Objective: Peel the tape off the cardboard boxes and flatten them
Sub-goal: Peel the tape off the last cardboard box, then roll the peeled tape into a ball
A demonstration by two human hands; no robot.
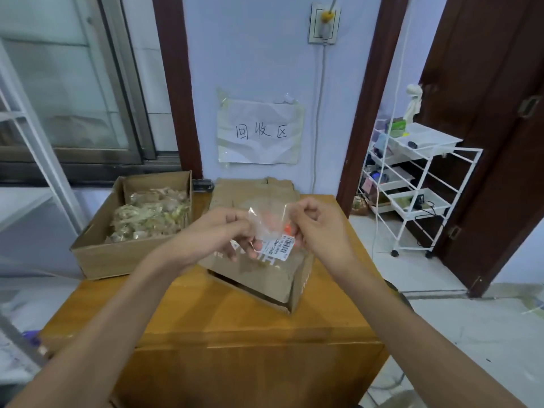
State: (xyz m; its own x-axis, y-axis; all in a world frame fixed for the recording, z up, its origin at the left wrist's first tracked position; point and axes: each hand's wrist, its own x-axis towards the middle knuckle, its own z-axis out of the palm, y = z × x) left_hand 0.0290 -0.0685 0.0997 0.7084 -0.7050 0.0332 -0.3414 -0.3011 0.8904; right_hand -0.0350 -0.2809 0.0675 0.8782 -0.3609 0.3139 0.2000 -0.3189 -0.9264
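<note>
Head view, frame centre: both grips, left hand and right hand, pinching peeled tape above box. Risk: sticking to fingers, balling up.

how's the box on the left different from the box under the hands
The left box sits upright with its top open and is filled with crumpled used tape; the box under the hands lies tipped on its side, with its opening facing the camera. The left box is wide and shallow; the other looks smaller and more squat. Both are brown cardboard on the wooden table.
</note>
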